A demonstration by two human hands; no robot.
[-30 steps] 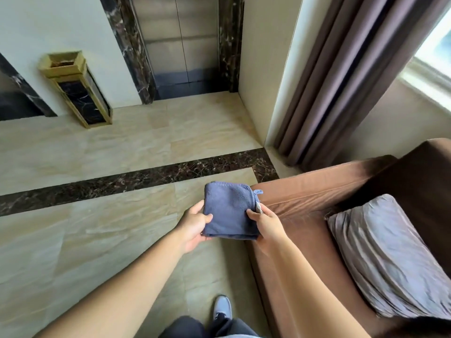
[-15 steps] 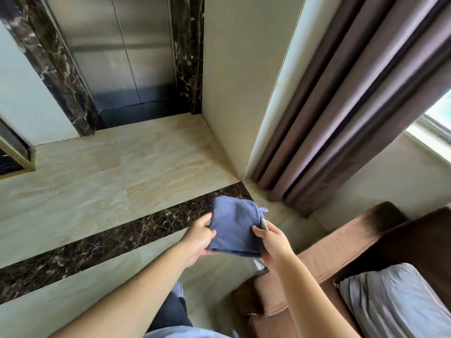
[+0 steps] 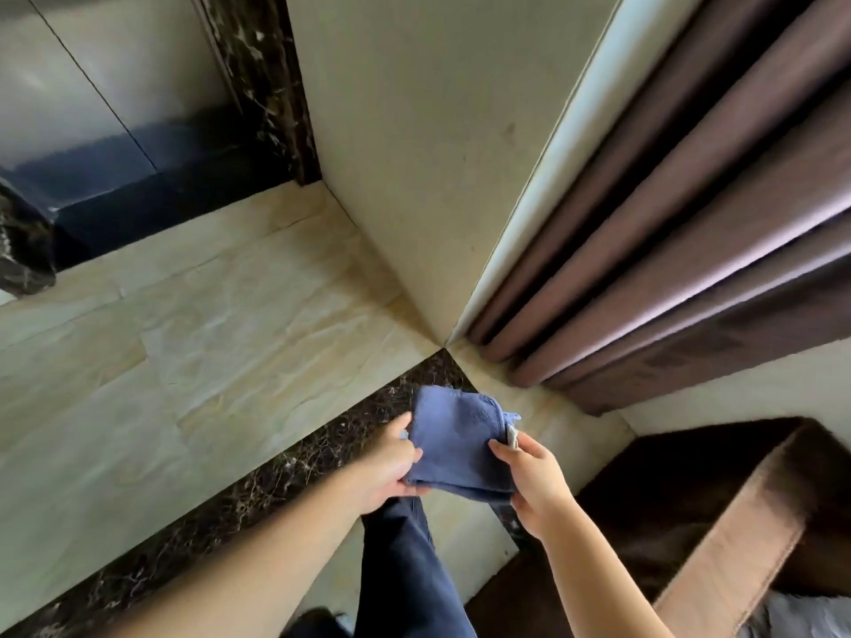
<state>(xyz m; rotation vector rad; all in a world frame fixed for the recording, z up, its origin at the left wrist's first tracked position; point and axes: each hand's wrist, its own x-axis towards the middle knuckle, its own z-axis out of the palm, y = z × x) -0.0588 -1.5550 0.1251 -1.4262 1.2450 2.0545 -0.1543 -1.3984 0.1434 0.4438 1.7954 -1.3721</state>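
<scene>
A folded blue cloth (image 3: pixel 456 442) hangs in the air in front of me, above the floor. My left hand (image 3: pixel 389 467) grips its left edge, thumb on top and fingers underneath. My right hand (image 3: pixel 534 476) pinches its right edge near a small white tag. The cloth stays folded into a small square between both hands.
A cream wall corner (image 3: pixel 437 177) stands straight ahead, with brown curtains (image 3: pixel 667 232) to its right. A brown sofa arm (image 3: pixel 737 522) lies at lower right. Metal elevator doors (image 3: pixel 106 85) are at upper left. The beige tiled floor (image 3: pixel 207 352) has a dark marble strip; my dark trouser leg (image 3: pixel 405 568) shows below.
The view has swung and moved forward toward the wall corner and curtains. The sofa cushion and gold bin have left the view. Both hands keep the same hold on the cloth.
</scene>
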